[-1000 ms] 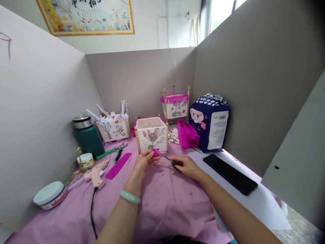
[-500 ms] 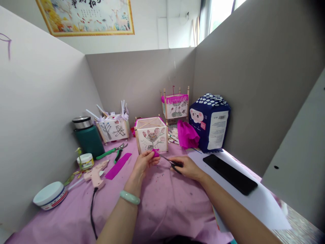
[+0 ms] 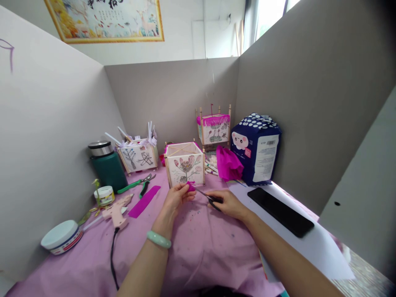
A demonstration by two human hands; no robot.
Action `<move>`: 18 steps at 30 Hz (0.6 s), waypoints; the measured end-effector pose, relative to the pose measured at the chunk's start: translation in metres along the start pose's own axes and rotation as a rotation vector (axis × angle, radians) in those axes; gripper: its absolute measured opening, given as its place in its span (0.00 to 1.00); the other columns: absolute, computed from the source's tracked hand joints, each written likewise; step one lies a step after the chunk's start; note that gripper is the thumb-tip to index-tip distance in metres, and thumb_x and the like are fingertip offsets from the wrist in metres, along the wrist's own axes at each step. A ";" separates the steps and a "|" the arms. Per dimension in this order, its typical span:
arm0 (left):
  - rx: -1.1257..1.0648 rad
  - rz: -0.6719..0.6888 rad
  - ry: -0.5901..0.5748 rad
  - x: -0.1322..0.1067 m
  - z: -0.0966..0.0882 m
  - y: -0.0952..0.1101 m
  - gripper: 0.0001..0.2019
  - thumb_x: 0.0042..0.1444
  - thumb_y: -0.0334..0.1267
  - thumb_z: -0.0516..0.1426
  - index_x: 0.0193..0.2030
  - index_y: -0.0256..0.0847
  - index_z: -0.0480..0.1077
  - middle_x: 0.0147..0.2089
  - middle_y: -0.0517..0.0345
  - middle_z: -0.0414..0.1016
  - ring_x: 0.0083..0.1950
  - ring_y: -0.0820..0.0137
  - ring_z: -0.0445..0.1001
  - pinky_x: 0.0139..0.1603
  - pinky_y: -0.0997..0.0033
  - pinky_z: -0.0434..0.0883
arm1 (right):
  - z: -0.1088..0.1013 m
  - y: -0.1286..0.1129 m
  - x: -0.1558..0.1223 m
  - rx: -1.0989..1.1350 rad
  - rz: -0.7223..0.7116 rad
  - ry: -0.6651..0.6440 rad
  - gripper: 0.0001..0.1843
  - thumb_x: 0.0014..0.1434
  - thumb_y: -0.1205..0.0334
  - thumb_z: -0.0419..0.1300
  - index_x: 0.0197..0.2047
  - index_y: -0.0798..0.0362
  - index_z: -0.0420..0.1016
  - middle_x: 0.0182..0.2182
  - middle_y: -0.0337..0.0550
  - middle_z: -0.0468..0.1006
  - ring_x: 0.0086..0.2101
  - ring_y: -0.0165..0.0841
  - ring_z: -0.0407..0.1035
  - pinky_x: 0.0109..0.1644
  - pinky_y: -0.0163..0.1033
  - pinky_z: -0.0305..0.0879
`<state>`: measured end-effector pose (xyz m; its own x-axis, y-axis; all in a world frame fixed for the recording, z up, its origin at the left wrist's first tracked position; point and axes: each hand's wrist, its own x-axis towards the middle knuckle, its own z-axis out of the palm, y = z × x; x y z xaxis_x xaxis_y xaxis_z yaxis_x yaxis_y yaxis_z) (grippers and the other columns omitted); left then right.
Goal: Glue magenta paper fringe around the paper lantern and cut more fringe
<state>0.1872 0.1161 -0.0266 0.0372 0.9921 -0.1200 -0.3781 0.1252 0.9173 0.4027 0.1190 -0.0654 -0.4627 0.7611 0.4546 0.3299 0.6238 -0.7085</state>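
Note:
My left hand (image 3: 175, 198) pinches a small piece of magenta crepe paper (image 3: 190, 186) just in front of a white paper lantern with a flower drawing (image 3: 185, 164). My right hand (image 3: 227, 203) grips small dark scissors (image 3: 206, 195), their blades pointing left at the magenta piece. Both hands hover over the pink tablecloth (image 3: 198, 251). A green bangle (image 3: 159, 239) sits on my left wrist.
A pink glue gun (image 3: 116, 211), a magenta strip (image 3: 144, 201), green pliers (image 3: 136, 184), a green flask (image 3: 107, 166), a small jar (image 3: 104, 195) and a tape roll (image 3: 61, 236) lie left. Two more lanterns (image 3: 138, 155) (image 3: 214, 127), crumpled magenta paper (image 3: 228, 163), a blue packet (image 3: 256, 148) and a black phone (image 3: 281, 211) stand right.
Almost nothing differs: both hands stay in place, with the scissors at the magenta piece.

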 end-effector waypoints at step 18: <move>-0.020 -0.003 -0.003 -0.001 0.001 0.001 0.02 0.56 0.27 0.59 0.33 0.32 0.69 0.27 0.50 0.77 0.27 0.68 0.78 0.26 0.74 0.76 | -0.001 0.000 0.001 0.005 0.008 0.010 0.18 0.55 0.63 0.61 0.50 0.49 0.77 0.43 0.42 0.81 0.41 0.37 0.75 0.48 0.40 0.70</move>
<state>0.1874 0.1151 -0.0250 0.0413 0.9917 -0.1221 -0.3963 0.1284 0.9091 0.4032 0.1198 -0.0650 -0.4519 0.7678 0.4542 0.3296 0.6168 -0.7147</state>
